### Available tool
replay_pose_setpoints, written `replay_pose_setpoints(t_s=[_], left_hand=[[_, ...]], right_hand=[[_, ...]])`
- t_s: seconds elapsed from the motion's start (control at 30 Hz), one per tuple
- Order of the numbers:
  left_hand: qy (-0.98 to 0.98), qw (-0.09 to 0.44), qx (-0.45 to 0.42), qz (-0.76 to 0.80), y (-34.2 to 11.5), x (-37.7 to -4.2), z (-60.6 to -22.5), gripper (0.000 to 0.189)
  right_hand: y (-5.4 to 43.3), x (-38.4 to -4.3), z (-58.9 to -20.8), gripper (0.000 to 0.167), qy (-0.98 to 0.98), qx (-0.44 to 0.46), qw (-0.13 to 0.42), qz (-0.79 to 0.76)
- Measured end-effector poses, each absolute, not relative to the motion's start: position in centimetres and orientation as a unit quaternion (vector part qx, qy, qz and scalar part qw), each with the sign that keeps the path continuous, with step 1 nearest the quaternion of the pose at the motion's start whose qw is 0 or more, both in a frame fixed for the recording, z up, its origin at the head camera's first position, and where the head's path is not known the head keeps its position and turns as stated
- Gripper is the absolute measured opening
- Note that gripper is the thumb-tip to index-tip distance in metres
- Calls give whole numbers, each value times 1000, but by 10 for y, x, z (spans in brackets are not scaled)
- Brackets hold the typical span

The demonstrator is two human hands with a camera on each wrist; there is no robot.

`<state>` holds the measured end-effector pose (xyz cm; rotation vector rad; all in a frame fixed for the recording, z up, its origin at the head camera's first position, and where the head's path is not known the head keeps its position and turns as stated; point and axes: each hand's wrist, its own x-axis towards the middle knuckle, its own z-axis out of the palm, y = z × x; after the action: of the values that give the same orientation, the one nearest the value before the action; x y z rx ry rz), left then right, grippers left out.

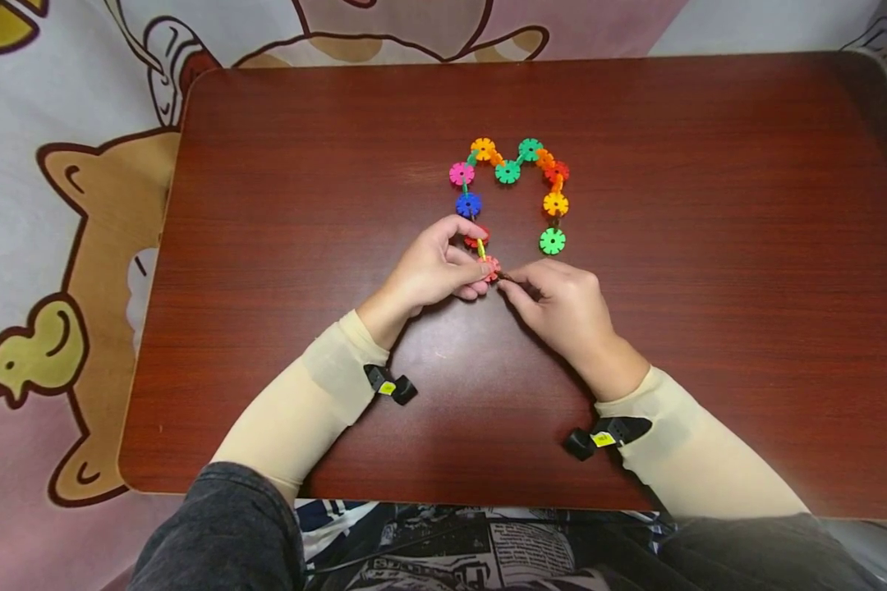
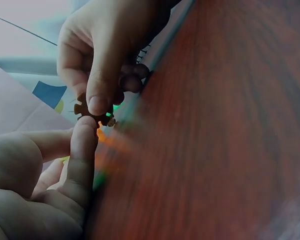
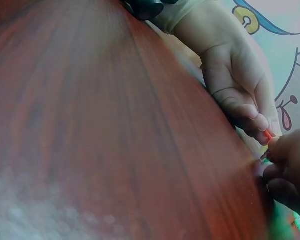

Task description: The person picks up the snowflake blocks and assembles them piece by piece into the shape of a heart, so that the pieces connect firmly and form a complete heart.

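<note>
A chain of notched plastic discs lies on the table, a blue disc point(image 1: 469, 205) and a pink disc point(image 1: 461, 173) on its left side. At its lower left end, my left hand point(image 1: 432, 267) pinches a coral-pink disc point(image 1: 492, 268) between thumb and fingers. A yellow disc point(image 1: 481, 249), seen edge-on, joins it near a red disc point(image 1: 476, 239) that the fingers partly cover. My right hand point(image 1: 565, 308) pinches a brown disc point(image 2: 81, 107) with thumb and forefinger, its edge right at the coral disc. In the right wrist view the fingertips of both hands meet around an orange-red edge point(image 3: 268, 135).
The chain arches over the far side through an orange-yellow disc point(image 1: 483, 148) and green discs, then down the right to a light green disc point(image 1: 553, 241). The brown wooden table point(image 1: 710, 246) extends around it. A cartoon-print cloth point(image 1: 103, 246) lies beyond the left edge.
</note>
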<state>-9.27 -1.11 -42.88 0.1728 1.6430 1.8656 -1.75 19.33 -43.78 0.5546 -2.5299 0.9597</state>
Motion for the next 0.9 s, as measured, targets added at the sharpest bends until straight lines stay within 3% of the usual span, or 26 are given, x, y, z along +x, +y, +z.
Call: replay_pose_setpoints(t_s=[0.4, 0.6, 0.67, 0.77, 0.9], left_hand=[[628, 324, 78, 703, -11, -91, -428, 40], [629, 316, 70, 707, -9, -91, -428, 38], [627, 315, 67, 710, -8, -91, -428, 39], [629, 312, 65, 709, -8, -92, -429, 40], [635, 305, 63, 707, -8, -92, -430, 41]], right_hand=[[194, -19, -437, 11, -889, 193, 194, 368], [212, -23, -427, 22, -900, 66, 233, 362], [219, -25, -423, 25, -913, -5, 215, 346], [227, -27, -420, 33, -937, -76, 143, 309], [228, -28, -424, 47, -956, -79, 80, 271]])
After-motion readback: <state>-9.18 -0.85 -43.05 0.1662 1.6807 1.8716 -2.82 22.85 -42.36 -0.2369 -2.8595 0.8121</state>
